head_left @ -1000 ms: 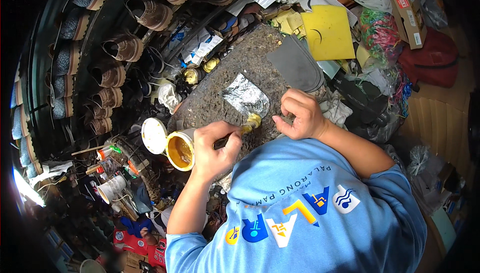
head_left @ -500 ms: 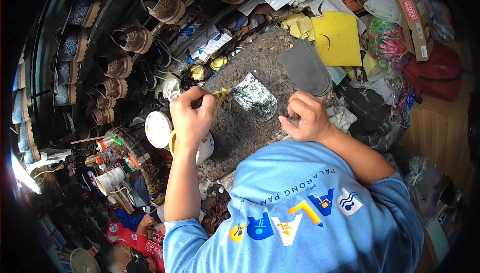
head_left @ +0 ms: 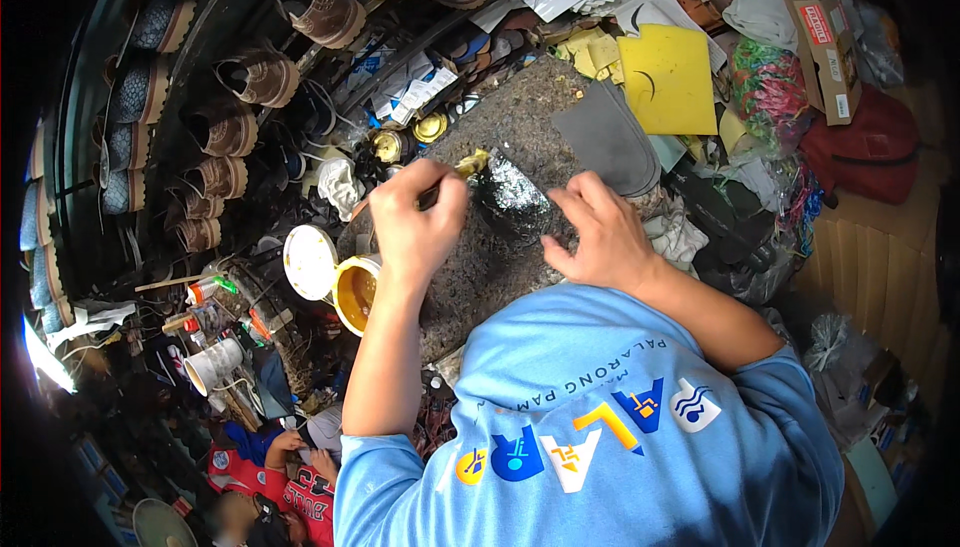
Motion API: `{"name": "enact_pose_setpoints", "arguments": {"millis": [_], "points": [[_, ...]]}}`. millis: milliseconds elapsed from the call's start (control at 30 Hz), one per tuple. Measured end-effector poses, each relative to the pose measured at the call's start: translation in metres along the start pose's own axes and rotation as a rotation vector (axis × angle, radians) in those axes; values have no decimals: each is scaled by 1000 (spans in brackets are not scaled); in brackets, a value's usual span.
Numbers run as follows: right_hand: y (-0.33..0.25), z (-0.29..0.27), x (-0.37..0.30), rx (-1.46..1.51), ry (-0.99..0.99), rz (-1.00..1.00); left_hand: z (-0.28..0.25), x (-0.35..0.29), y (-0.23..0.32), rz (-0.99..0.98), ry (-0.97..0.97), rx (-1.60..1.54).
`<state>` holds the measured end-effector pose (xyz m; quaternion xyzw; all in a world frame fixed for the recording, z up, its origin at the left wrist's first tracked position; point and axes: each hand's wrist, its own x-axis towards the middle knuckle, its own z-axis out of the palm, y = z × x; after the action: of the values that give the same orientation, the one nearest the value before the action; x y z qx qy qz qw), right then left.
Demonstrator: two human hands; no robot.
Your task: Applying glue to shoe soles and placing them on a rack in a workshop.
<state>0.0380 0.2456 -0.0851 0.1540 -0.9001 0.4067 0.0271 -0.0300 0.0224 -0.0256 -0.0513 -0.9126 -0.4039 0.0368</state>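
My left hand (head_left: 418, 219) is closed round the handle of a brush (head_left: 472, 163), whose yellowed bristles meet the upper left edge of a shiny, wet-looking dark piece with a rounded end (head_left: 515, 199). That piece rests on a rough, stained work slab (head_left: 480, 297). My right hand (head_left: 608, 237) has its thumb and forefinger apart, with the fingertips at the piece's right edge. Left of my left forearm stands a white tub (head_left: 355, 294) of amber, glue-like stuff, its lid (head_left: 311, 262) hanging at the side.
Dark grey rounded sheets (head_left: 605, 139) and a yellow sheet (head_left: 667, 82) lie beyond my right hand. Open cans (head_left: 430, 128) stand at the slab's far left edge. Brown shoes (head_left: 258, 77) line racks on the left. Another person in red (head_left: 300, 497) sits at lower left.
My left hand and the brush have moved right, to the piece's edge, uncovering the tub's mouth. My right hand has opened from a curl and shifted left to the piece.
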Motion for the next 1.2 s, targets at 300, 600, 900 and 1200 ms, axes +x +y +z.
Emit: {"name": "enact_pose_setpoints", "arguments": {"millis": [300, 600, 900, 1200], "points": [[-10, -4, 1, -90, -168, -7, -9, -16, 5, -46, 15, -61], [-8, -4, 6, -19, -187, 128, -29, -41, 11, -69, -148, -126], [-6, -9, 14, 39, -226, 245, -6, -92, 32, 131, -112, -94], [-25, -29, 9, -408, -452, 69, -51, -87, 20, 69, 182, -35]]}}
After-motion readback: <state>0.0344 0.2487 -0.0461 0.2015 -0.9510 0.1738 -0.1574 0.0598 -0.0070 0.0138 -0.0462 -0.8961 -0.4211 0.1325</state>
